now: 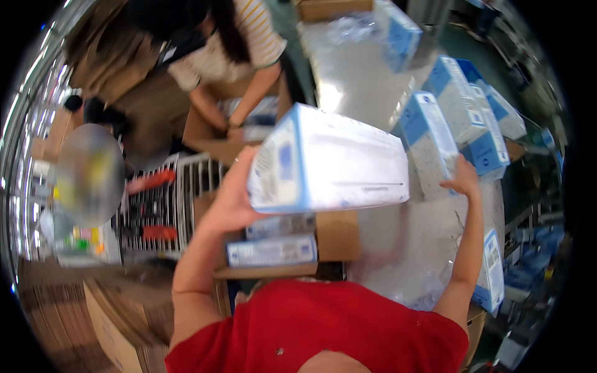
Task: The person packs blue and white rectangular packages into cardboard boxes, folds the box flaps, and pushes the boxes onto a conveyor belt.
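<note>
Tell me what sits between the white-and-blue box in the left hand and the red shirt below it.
In the head view, an open cardboard carton lies between the white-and-blue box and the red shirt, with similar packs inside.

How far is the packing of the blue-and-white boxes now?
Done: two blue-and-white boxes lie in the open brown cardboard carton. In hand: the left hand holds another large white-and-blue box; the right hand touches a standing one. Left: several boxes wait on the table.

Left hand (pixel 233 196): palm and fingertips hidden behind the white-and-blue pack (pixel 329 161). Right hand (pixel 461 177): fingertips lost behind a standing pack (pixel 429 140). Carton (pixel 292 248) below the left hand partly covered. All motion-blurred.
</note>
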Action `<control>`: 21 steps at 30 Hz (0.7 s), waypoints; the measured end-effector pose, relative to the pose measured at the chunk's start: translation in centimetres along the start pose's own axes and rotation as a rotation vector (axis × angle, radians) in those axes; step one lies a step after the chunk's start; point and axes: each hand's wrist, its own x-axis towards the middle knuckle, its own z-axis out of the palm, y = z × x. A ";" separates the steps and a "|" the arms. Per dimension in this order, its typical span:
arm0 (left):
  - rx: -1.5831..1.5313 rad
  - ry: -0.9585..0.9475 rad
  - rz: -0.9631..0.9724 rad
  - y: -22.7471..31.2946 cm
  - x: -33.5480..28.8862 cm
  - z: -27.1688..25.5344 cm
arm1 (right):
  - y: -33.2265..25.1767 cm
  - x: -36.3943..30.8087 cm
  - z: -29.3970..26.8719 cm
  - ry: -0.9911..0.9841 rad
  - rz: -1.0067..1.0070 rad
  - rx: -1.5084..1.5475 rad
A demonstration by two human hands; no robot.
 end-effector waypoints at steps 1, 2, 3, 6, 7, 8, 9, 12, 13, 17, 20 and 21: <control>0.007 -0.072 -0.082 0.4 -0.9 -1.4 | 0.4 -2.6 0.0 -0.001 0.059 -0.064; 0.027 -0.100 -0.169 -0.4 -2.9 -2.9 | -1.5 -2.3 0.9 0.046 -0.020 0.017; 0.041 -0.134 -0.235 -1.7 -4.7 -3.7 | -3.2 -1.8 1.4 0.106 -0.082 0.098; 0.452 -0.259 -0.318 -8.5 -9.2 -3.4 | -8.7 0.3 2.0 0.194 -0.102 0.154; 0.624 -0.332 -0.324 -11.3 -10.7 -2.8 | -10.4 0.7 1.8 0.210 -0.077 0.142; 0.703 -0.395 -0.284 -14.2 -12.4 -1.7 | -11.6 0.8 1.2 0.213 -0.103 0.139; 0.787 -0.459 -0.240 -17.4 -14.0 -0.3 | -12.8 0.8 0.5 0.219 -0.125 0.140; 0.970 -0.494 -0.144 -25.1 -16.4 5.8 | -18.2 -2.5 -2.7 0.334 -0.288 0.191; 1.008 -0.461 -0.111 -25.7 -16.5 6.8 | -20.6 -4.6 -4.2 0.378 -0.358 0.210; 0.769 -0.554 -0.168 -23.9 -16.4 4.6 | -29.8 -12.6 -10.7 0.357 -0.724 0.401; 0.897 -0.563 -0.186 -25.4 -20.3 1.7 | -36.7 -15.9 -9.8 0.181 -0.919 0.463; 0.964 -0.584 -0.187 -25.0 -21.1 0.7 | -38.8 -16.3 -7.5 0.164 -0.962 0.407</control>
